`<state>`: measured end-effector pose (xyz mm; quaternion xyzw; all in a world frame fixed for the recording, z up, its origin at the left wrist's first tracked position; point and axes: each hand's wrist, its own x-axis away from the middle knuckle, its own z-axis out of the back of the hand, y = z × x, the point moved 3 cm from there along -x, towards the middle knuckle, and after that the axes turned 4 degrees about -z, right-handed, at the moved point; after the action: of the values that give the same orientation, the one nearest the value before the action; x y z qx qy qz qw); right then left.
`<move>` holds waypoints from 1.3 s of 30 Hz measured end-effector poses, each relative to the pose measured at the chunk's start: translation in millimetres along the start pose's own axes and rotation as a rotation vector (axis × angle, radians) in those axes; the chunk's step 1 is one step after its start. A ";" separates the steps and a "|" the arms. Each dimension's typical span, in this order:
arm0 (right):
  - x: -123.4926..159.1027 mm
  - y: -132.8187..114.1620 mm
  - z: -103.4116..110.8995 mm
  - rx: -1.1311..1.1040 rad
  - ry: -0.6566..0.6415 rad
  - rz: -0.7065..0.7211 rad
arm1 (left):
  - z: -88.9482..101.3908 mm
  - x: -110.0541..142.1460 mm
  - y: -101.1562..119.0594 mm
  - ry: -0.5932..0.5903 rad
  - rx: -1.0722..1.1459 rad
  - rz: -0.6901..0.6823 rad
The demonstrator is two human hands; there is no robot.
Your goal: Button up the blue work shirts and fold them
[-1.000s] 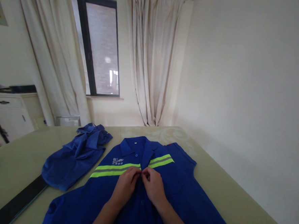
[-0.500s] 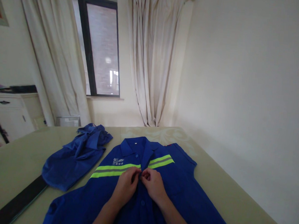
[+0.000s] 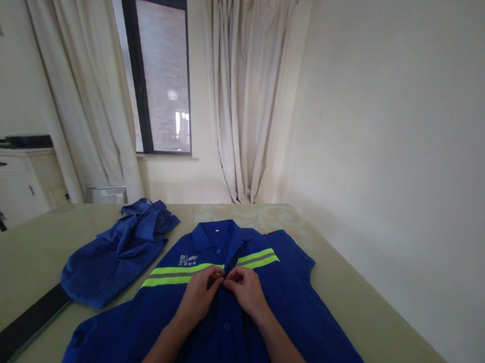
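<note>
A blue work jacket (image 3: 296, 305) with yellow-green and grey reflective stripes lies front side up, its collar pointing away from me. At the front placket, level with the chest stripe, my left hand (image 3: 202, 288) pinches the fabric edge. My right hand (image 3: 247, 288) pinches the other side, fingertips nearly touching the left ones. Whatever button sits between the fingertips is hidden. One button (image 3: 218, 251) shows above my hands near the collar, and another button (image 3: 227, 326) shows below them. White lettering (image 3: 188, 260) marks the chest on the left.
A crumpled blue garment (image 3: 119, 250) lies left of the jacket on the pale green table (image 3: 385, 321). A long black strip (image 3: 24, 321) runs along the table at lower left. The wall (image 3: 393, 130) borders the table's right side; curtains (image 3: 248, 94) hang behind.
The view has shifted slightly, so everything sits a little further left. Both hands stay pinched at the placket, with small finger movements.
</note>
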<state>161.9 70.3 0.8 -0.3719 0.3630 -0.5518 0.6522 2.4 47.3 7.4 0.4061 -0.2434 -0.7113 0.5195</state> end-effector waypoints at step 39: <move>10.2 -13.2 -13.9 0.312 0.217 0.001 | -17.1 77.9 3.5 -0.129 -0.699 -0.102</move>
<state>145.0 57.5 5.5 -0.2046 0.3414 -0.6381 0.6591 8.3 -25.6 -24.7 0.1698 0.0028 -0.8007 0.5745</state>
